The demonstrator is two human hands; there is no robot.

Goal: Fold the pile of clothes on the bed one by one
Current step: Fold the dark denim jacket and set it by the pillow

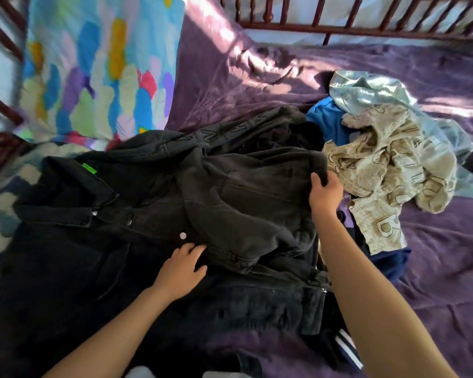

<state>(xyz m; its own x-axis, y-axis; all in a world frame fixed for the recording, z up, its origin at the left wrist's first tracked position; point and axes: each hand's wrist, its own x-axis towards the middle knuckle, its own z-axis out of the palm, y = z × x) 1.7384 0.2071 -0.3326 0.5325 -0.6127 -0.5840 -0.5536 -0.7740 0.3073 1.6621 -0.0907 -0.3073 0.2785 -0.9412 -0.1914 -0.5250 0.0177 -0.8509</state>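
A black denim jacket (99,241) with metal snap buttons and a green collar tag lies spread across the bed, front side up. My left hand (180,268) rests flat on the jacket's front next to the button line. My right hand (324,192) grips the jacket's right sleeve, which lies folded over the chest. A pile of unfolded clothes sits to the right: a beige printed garment (388,181), a pale blue shiny garment (366,88) and a bright blue garment (327,118).
A purple bedsheet (434,282) covers the bed. A multicoloured pillow (99,66) leans at the back left. Dark wooden bed rails (339,25) run along the back and the left side. A navy striped garment (344,345) pokes out under the jacket's hem.
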